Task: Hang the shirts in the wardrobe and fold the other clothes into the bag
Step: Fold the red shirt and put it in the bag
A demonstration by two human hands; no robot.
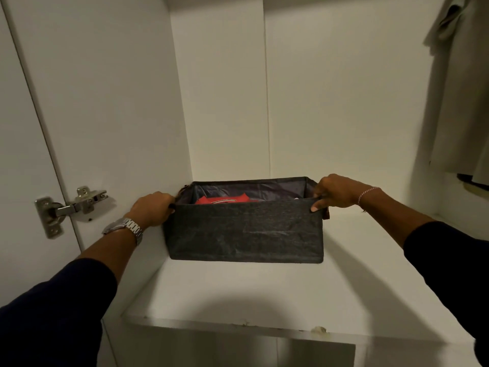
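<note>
A dark grey fabric storage bag [246,231] sits on a white wardrobe shelf [238,295], pushed toward the back left corner, its left end just beside the wardrobe's inner side wall [127,102]. The bag is open at the top, and a folded red garment [223,200] with a dark and white print lies inside, only its upper part visible over the front rim.

The left hand [152,209] grips the bag's left end at the rim, its fingers curled round the edge. The right hand [334,192] grips the right end, with its fingers [316,207] hooked over the top rim and pressed against the front panel. Both forearms reach forward in dark sleeves; a silver metal watch [124,227] sits on the left wrist and a thin red and white thread [367,193] circles the right wrist.

On the left, a steel door hinge [70,207] joins the open wardrobe door to the side wall. At the upper right, a pale grey garment [460,83] hangs in the neighbouring section, well apart from the bag. The front edge of the shelf shows small chips [318,329].
</note>
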